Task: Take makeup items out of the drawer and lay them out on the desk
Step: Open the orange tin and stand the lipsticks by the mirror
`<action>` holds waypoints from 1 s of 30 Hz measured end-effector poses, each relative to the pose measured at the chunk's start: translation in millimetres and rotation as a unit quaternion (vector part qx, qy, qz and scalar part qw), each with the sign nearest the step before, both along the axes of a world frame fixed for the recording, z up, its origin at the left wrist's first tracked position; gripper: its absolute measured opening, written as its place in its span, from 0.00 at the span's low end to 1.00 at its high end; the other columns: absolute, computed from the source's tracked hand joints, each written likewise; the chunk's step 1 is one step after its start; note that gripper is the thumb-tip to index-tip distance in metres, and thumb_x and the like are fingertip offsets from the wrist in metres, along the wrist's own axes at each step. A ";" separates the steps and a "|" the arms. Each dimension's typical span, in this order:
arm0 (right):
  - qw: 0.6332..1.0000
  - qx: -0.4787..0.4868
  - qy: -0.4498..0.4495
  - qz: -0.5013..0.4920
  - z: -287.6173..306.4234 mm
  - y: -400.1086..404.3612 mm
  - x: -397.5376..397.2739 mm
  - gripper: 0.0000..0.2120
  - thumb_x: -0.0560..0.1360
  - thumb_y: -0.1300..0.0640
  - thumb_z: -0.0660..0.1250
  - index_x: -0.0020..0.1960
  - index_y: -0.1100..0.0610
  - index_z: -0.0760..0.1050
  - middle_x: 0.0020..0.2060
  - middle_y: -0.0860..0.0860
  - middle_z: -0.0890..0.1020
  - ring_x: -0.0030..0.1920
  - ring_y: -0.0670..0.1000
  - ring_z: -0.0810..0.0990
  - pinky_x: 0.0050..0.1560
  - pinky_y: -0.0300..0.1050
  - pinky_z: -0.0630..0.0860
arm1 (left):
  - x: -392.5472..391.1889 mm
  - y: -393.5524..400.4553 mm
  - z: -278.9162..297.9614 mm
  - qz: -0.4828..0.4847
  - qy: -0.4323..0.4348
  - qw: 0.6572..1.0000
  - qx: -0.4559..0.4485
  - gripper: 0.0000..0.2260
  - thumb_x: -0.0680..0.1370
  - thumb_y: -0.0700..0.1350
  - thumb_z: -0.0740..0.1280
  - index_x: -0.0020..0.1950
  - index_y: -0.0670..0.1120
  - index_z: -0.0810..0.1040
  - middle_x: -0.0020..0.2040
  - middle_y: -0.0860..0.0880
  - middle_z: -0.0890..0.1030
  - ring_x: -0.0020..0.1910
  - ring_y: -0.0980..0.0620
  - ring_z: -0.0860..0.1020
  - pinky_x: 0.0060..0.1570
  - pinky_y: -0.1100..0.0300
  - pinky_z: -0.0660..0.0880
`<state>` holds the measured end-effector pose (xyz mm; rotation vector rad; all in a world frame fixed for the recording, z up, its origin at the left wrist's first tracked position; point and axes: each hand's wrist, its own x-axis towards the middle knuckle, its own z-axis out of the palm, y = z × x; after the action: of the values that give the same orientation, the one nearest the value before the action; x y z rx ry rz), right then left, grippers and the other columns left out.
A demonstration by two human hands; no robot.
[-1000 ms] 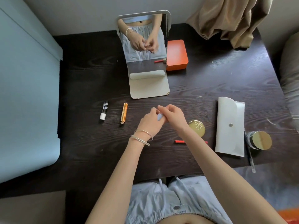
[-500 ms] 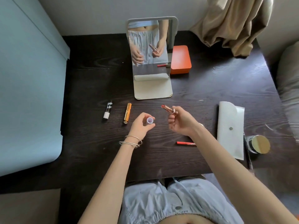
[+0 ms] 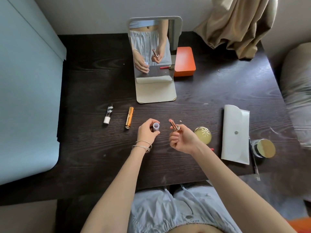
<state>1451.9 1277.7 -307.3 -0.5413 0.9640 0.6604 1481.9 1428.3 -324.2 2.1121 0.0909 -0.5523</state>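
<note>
You are holding an uncapped lipstick (image 3: pixel 174 126) in your right hand (image 3: pixel 183 142), fingers curled round its rose-gold base, the tinted tip tilting up and to the left above the desk (image 3: pixel 218 84). Your left hand (image 3: pixel 146 132) is pinching its pale translucent cap (image 3: pixel 156 127) just beside it, open end facing up.

A second ago both hands were meeting over one closed item; half a second ago they had already come apart, and now cap and tube are sitting slightly wider apart. That suggests you are checking the item rather than laying it down, so this piece is not yet set out.

Already lying on the desk are a black-and-white tube (image 3: pixel 108 116) and a gold tube (image 3: pixel 129 117) to the left, a gold compact (image 3: pixel 202 133) partly behind your right wrist, and a red pencil (image 3: pixel 211 149) of which only the end is showing. Further right, a white snap pouch (image 3: pixel 235 133) is lying closed, so what it holds cannot be told. A gold-lidded jar (image 3: pixel 264 147) is standing near the desk's right edge with its lid on, a dark pencil (image 3: pixel 253 158) lying beside it. An orange box (image 3: pixel 184 61) is sitting closed behind the standing mirror (image 3: pixel 151 52). The drawer is not showing in this view.
</note>
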 end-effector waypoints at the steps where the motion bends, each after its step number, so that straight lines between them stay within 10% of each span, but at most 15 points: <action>1: 1.000 0.000 -0.003 0.000 1.9 0.0 1.0 0.14 0.78 0.53 0.55 0.37 0.55 0.70 0.21 0.46 0.61 0.21 0.45 0.60 0.22 0.34 0.60 | 1.7 1.6 2.0 -0.012 -0.005 1.000 -0.001 0.19 0.69 0.38 0.74 0.58 0.46 0.76 0.55 0.51 0.79 0.57 0.52 0.76 0.59 0.59 0.72; 8: 0.997 0.048 -0.063 -0.002 17.3 12.5 11.3 0.18 0.77 0.54 0.54 0.32 0.54 0.75 0.23 0.45 0.65 0.21 0.44 0.62 0.23 0.34 0.61 | 4.7 3.2 52.1 0.019 -0.088 0.983 -0.163 0.33 0.66 0.43 0.78 0.68 0.48 0.68 0.55 0.55 0.81 0.61 0.66 0.73 0.61 0.79 0.62; 19: 0.992 0.017 -0.115 -0.047 40.6 22.1 10.2 0.09 0.78 0.59 0.60 0.40 0.57 0.75 0.27 0.48 0.74 0.28 0.44 0.74 0.32 0.34 0.72 | -0.2 -11.2 73.6 0.092 -0.055 0.969 -0.224 0.27 0.68 0.38 0.76 0.64 0.51 0.72 0.41 0.51 0.84 0.47 0.56 0.83 0.60 0.52 0.75; 24: 0.989 -0.024 -0.143 0.030 41.1 22.2 9.3 0.20 0.79 0.43 0.56 0.38 0.54 0.75 0.26 0.48 0.73 0.25 0.44 0.70 0.28 0.35 0.69 | 2.8 -14.6 82.0 0.061 -0.059 0.975 -0.206 0.29 0.68 0.39 0.75 0.67 0.49 0.70 0.41 0.51 0.83 0.46 0.56 0.82 0.55 0.65 0.75; 30: 0.980 0.058 -0.188 -0.044 46.9 11.4 5.2 0.12 0.77 0.56 0.59 0.53 0.56 0.80 0.38 0.49 0.81 0.34 0.46 0.78 0.31 0.35 0.75 | 7.4 -12.1 83.4 0.099 -0.039 0.969 -0.224 0.31 0.69 0.40 0.75 0.69 0.46 0.68 0.43 0.50 0.84 0.46 0.56 0.83 0.57 0.57 0.77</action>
<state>1457.0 1289.2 -260.5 -0.4954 0.5868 0.5082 1489.3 1416.2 -240.8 1.6575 0.1182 -0.3318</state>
